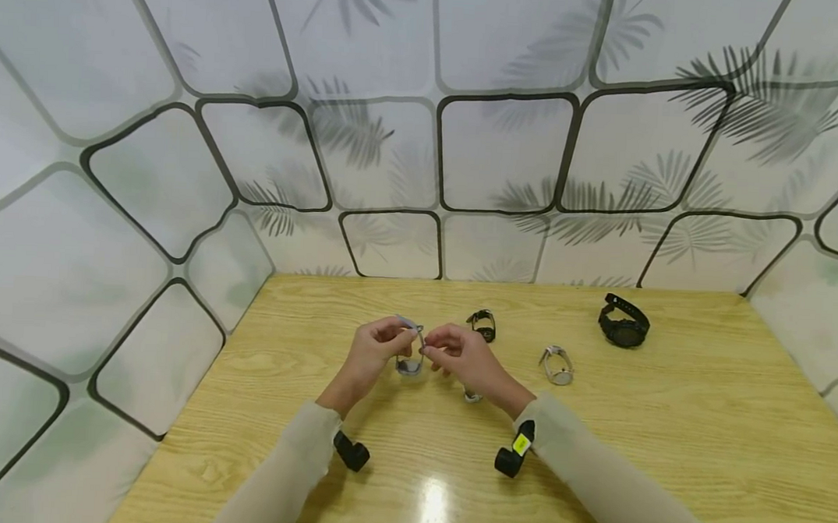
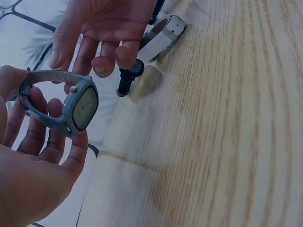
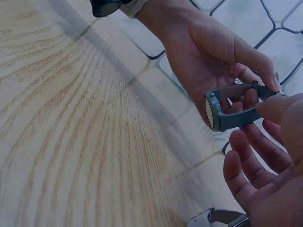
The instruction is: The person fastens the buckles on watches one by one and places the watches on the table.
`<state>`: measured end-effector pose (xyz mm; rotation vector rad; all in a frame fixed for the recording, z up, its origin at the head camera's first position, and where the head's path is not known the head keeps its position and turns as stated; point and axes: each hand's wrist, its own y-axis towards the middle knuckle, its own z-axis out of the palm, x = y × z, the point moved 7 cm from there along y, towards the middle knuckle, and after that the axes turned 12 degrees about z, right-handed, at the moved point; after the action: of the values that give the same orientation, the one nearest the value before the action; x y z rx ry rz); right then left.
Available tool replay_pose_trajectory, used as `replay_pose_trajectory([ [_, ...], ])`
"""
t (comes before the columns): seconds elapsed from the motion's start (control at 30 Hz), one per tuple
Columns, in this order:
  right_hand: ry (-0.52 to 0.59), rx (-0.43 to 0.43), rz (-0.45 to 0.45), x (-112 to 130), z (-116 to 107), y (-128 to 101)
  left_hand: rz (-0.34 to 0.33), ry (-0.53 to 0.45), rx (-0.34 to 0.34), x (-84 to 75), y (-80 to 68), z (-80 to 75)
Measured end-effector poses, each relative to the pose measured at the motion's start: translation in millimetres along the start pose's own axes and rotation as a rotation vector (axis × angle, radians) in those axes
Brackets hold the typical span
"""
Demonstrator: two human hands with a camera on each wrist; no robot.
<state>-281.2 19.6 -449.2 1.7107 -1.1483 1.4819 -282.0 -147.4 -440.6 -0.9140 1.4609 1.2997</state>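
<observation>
A pale wooden table (image 1: pixel 664 428) stands against leaf-patterned wall panels. Above its middle, the left hand (image 1: pixel 369 353) and right hand (image 1: pixel 464 355) pinch the strap ends of a grey-blue wristwatch (image 2: pixel 78 106), dial hanging between them, seemingly to work the clasp.

Beige sleeves (image 1: pixel 291 459), black wrist cameras (image 1: pixel 512 453)

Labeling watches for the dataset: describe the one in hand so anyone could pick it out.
On the wooden table, look near the middle, where the left hand and right hand meet. The grey-blue watch is pinched between them above the table, strap looped. Unlike the black watch and silver watch, it lies on nothing.
</observation>
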Motion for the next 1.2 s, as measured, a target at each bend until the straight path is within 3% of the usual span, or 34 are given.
replay_pose_trajectory([
  [0.47, -0.006, -0.063, -0.041, 3.1, 0.7, -0.6, 0.013, -0.032, -0.013, 1.6, -2.1, -4.6],
  [0.87, -0.008, -0.125, -0.071, 5.5, 1.9, -2.3, -0.011, 0.018, 0.029, 3.4, -4.5, -0.8],
  [1.2, -0.003, -0.132, -0.069, 4.6, 0.7, -2.1, 0.025, 0.038, 0.019, 3.3, -3.4, 1.1],
])
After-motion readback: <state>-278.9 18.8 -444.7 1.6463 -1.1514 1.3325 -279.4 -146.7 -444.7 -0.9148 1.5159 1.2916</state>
